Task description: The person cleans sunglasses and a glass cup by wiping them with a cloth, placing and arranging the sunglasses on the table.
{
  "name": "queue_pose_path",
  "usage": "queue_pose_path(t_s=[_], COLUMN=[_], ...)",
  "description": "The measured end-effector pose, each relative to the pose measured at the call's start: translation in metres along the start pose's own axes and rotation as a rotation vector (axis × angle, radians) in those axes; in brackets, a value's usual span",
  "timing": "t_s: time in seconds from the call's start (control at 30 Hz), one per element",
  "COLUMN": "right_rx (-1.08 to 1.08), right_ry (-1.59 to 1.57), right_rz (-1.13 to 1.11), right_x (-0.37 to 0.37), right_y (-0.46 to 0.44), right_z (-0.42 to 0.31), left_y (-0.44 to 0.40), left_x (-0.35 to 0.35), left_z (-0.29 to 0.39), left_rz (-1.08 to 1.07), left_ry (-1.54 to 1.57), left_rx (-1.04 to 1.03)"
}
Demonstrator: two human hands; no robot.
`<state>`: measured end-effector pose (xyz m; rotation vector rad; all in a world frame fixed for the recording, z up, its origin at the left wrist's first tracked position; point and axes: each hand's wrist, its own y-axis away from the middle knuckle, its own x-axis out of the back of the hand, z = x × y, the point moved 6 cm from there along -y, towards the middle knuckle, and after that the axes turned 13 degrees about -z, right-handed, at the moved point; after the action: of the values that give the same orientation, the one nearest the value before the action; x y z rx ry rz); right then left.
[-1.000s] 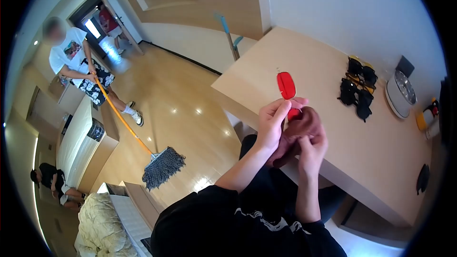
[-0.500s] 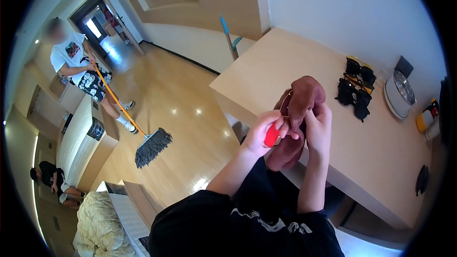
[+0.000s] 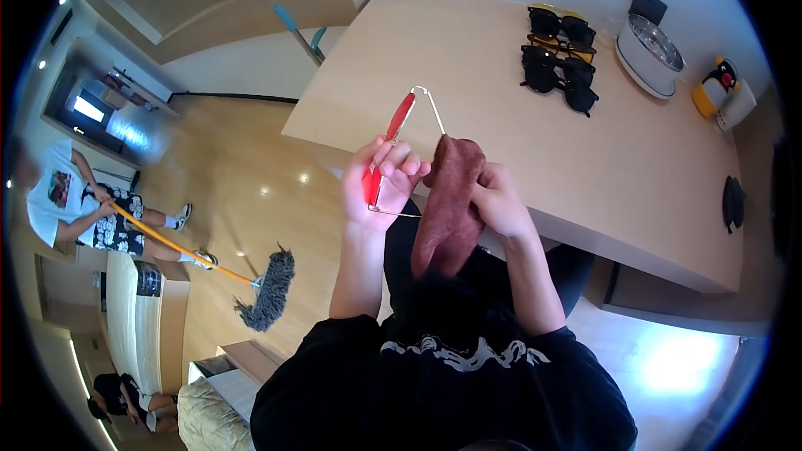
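Red-lensed sunglasses (image 3: 399,117) with a thin gold frame stand on edge in front of me, held by my left hand (image 3: 376,175), its fingers closed around the lens area. My right hand (image 3: 501,205) grips a reddish-brown cloth (image 3: 451,209), pinching its upper part. One temple runs from the top of the frame down to the cloth, and its tip is hidden there. The other temple passes below my left hand towards the cloth. Loose cloth hangs down over my lap.
Several dark and yellow-framed sunglasses (image 3: 558,79) lie on the desk (image 3: 401,42), near a white-sided metal bowl (image 3: 653,50), a penguin figure (image 3: 715,90) and a white cup (image 3: 737,108). A person (image 3: 63,200) holds a mop (image 3: 269,291) at left; another person (image 3: 125,397) sits lower left.
The sunglasses have come out from the cloth's folds, so lenses and temples show. My hands have moved apart somewhat. The view has turned, shifting the desk left and up.
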<state>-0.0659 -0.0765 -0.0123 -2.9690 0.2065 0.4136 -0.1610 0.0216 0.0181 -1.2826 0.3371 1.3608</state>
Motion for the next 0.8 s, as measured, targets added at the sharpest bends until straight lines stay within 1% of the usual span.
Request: queue_pose_path(t_s=[0.03, 0.07, 0.13, 0.2, 0.23, 0.27, 0.3, 0.37, 0.43, 0.47, 0.5, 0.53, 0.57, 0.6, 0.63, 0.7, 0.73, 0.8], right_rx=[-0.037, -0.057, -0.03, 0.001, 0.019, 0.035, 0.061, 0.127, 0.321, 0.388, 0.313, 0.455, 0.252, 0.33, 0.405, 0.514, 0.518, 0.539], right_ry=[-0.075, -0.088, -0.078, -0.067, 0.043, 0.152, 0.117, -0.041, 0.195, 0.331, 0.489, 0.34, 0.498, 0.665, 0.989, 1.03, 1.032, 1.094], right_rz=[0.026, -0.029, -0.023, -0.025, 0.016, 0.054, 0.215, 0.348, 0.351, 0.277, 0.327, 0.278, 0.242, 0.303, 0.241, 0.224, 0.224, 0.187], right_x=[0.005, 0.01, 0.019, 0.036, 0.05, 0.058, 0.058, 0.049, 0.033, 0.024, 0.014, -0.007, -0.016, -0.026, -0.045, -0.054, -0.052, -0.053], right_y=[0.007, 0.014, 0.032, 0.052, 0.063, 0.07, 0.075, 0.077, 0.077, 0.075, 0.07, 0.053, 0.042, 0.033, 0.027, 0.02, 0.019, 0.02], right_z=[0.004, 0.002, -0.01, -0.014, -0.017, -0.018, -0.029, -0.044, -0.062, -0.06, -0.053, -0.054, -0.036, -0.029, -0.037, -0.033, -0.033, -0.033], left_y=[0.001, 0.003, 0.005, 0.007, 0.008, 0.007, 0.006, 0.005, -0.001, -0.002, -0.006, -0.006, -0.004, -0.001, -0.004, -0.003, -0.002, -0.001], left_x=[0.002, 0.004, 0.001, 0.001, 0.002, 0.002, 0.005, 0.003, 0.001, 0.005, 0.003, 0.005, 0.006, 0.013, 0.008, 0.003, 0.006, 0.008], left_z=[-0.001, -0.001, 0.003, 0.027, 0.042, 0.047, 0.052, 0.052, 0.034, 0.025, 0.015, 0.007, -0.001, -0.009, -0.015, -0.018, -0.016, -0.014], left_rz=[0.003, -0.028, -0.063, -0.048, -0.038, -0.035, 0.004, 0.043, 0.127, 0.167, 0.125, 0.25, 0.373, 0.441, 0.386, 0.46, 0.455, 0.304], left_ry=[0.009, 0.026, 0.101, 0.153, 0.16, 0.158, 0.119, 0.078, -0.204, -0.252, -0.222, -0.28, -0.338, -0.3, -0.336, -0.258, -0.258, -0.255], left_rx=[0.003, 0.012, -0.002, -0.197, -0.3, -0.304, -0.301, -0.302, -0.214, -0.215, -0.216, -0.259, -0.302, -0.326, -0.344, -0.327, -0.328, -0.291])
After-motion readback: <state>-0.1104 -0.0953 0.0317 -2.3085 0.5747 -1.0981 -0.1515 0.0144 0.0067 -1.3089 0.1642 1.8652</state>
